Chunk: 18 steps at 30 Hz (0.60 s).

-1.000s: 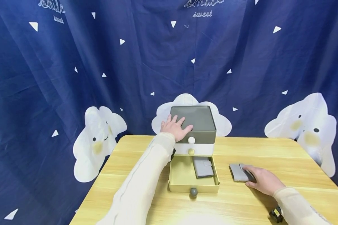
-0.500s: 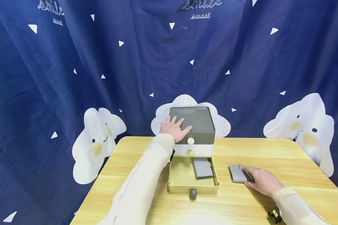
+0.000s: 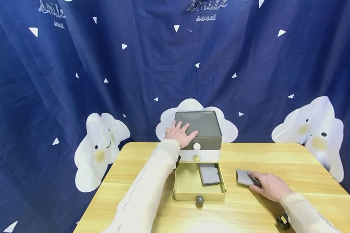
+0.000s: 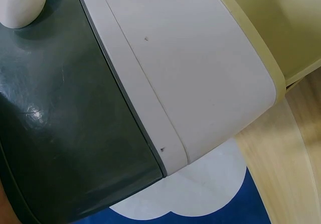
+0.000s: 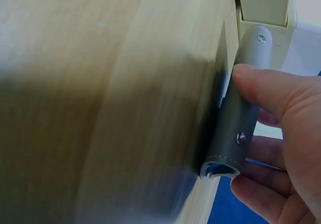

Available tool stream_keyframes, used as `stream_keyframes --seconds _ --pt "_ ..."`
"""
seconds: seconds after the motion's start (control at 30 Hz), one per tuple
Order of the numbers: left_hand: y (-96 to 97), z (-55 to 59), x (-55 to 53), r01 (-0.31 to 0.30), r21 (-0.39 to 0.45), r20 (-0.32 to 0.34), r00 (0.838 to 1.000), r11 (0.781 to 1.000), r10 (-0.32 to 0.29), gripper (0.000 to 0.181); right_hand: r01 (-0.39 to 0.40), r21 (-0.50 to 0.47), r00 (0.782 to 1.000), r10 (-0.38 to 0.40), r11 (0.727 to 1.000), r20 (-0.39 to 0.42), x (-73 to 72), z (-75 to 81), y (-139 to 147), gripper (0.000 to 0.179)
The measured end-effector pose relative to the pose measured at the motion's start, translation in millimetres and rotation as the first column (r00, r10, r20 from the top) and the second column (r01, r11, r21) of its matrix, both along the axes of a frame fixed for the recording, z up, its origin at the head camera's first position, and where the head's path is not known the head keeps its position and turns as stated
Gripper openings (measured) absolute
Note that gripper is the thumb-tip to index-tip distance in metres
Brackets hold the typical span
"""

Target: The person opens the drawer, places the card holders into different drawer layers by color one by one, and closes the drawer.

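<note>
My right hand (image 3: pixel 272 186) pinches a small grey card holder (image 3: pixel 243 177) on the right part of the table, thumb on the near side. The right wrist view shows the card holder's rounded spine (image 5: pixel 233 116) with two metal rivets, close over the wood, its thumb pressing on it. My left hand (image 3: pixel 179 134) rests with fingers spread on the dark grey top of a small drawer box (image 3: pixel 205 124). The box's bottom yellow drawer (image 3: pixel 188 179) is pulled out. A second grey card holder (image 3: pixel 209 174), with a strap, lies in its right half.
The box has a white middle section (image 4: pixel 200 63) with a yellow knob (image 3: pixel 196 158). A grey knob (image 3: pixel 199 200) sticks out from the drawer's front. The wooden table (image 3: pixel 242 155) ends at a blue curtain (image 3: pixel 145 74) with white clouds.
The card holder in my right hand has tipped and shifted slightly, its right side raised. My left hand keeps its place on the box. The head view has shifted a little.
</note>
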State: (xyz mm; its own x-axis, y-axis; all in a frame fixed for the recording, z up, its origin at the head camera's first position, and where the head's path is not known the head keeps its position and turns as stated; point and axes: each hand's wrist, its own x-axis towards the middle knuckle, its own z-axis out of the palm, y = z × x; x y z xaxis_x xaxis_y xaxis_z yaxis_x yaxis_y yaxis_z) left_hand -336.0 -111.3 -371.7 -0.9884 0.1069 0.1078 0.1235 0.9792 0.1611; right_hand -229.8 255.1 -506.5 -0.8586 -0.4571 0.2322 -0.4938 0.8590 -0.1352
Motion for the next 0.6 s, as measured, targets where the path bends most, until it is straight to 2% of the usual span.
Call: stream_keyframes --seconds 0.6 --pt "0.7 5.2 5.6 0.007 -0.010 0.011 1.000 1.000 -0.007 0.078 -0.022 -0.039 1.000 0.022 0.999 0.001 -7.5 10.1 -4.6 0.032"
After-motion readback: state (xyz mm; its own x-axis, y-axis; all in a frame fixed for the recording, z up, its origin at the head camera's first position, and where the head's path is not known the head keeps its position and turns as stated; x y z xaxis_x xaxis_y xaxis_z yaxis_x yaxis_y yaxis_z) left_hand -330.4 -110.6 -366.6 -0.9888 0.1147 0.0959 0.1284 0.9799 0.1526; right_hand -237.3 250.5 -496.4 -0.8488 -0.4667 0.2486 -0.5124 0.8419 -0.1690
